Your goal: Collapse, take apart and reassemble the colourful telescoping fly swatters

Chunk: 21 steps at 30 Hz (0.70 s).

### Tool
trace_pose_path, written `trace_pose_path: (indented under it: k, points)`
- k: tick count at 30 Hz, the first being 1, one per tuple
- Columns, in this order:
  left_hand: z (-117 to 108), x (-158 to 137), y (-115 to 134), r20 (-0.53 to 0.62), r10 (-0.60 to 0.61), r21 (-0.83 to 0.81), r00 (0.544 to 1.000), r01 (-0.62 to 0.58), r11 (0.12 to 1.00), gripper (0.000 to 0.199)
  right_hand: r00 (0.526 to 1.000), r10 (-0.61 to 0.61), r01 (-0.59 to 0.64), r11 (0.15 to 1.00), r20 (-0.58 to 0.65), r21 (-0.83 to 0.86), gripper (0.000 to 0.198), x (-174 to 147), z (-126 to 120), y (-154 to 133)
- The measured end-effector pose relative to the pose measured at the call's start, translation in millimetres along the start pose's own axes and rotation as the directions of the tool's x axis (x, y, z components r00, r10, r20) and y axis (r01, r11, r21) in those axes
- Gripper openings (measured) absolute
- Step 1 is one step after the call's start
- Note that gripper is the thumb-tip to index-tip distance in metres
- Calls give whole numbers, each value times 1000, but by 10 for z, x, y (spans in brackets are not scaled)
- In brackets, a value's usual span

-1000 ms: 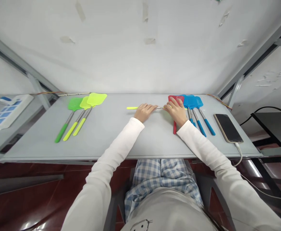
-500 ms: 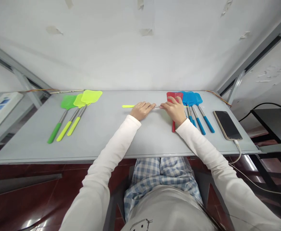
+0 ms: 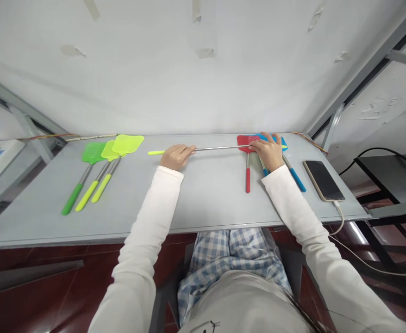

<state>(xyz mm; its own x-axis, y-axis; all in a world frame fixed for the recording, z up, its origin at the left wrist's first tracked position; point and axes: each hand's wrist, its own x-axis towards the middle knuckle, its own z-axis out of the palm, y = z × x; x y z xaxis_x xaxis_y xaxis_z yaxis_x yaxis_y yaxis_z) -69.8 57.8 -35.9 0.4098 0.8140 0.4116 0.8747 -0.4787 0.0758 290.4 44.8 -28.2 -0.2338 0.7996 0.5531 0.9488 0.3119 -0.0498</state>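
A yellow fly swatter [image 3: 220, 148] with a long metal telescopic rod stretches level between my two hands. My left hand [image 3: 176, 157] is closed around its handle side, and the yellow grip end sticks out to the left. At the head side, my right hand [image 3: 269, 151] pinches the rod; a bit of the yellow head shows edge-on past the fingers. Below the rod lies a red fly swatter [image 3: 247, 179], its head partly behind the right hand. Several blue fly swatters [image 3: 296, 178] lie beside it, largely hidden by that hand and sleeve.
Two yellow fly swatters [image 3: 129, 144] and a green one [image 3: 72, 199] lie at the left of the grey table [image 3: 209, 199]. A phone [image 3: 324, 180] with a white charging cable [image 3: 341, 217] lies at the right. A wall [image 3: 189, 92] closes off the back.
My hands have moved apart, the left one leftward and the right one rightward. The metal rod between them shows much longer. The view has shifted slightly.
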Motion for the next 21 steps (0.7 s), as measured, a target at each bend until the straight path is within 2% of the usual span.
trace_pose_path:
  k: [5,11,16,19,20,21]
  points:
    - [42,-12,8,-77,38,20,996,-36,999,53,999,-20,21,999,30,-37,24,-16,35,-44]
    - [100,25,-50,-205,160,25,966,-158,987,45,997,5,-11,997,-78,-77,28,3,87,52]
    - [82,24,-185,-235,177,49,956,-170,984,40,997,19,-25,997,-80,-78,24,39,79,177]
    - [19,-112,-511,-324,98,31,941,-93,995,44,977,176,-187,978,-124,-86,26,-29,-29,490]
    - [-11,-175,-650,-399,39,18,916,-35,999,47,948,267,-286,954,-173,-91,27,-64,-78,615]
    - [-41,-235,-785,-503,-49,-1,863,56,998,50,903,352,-382,920,-246,-86,26,-96,-124,727]
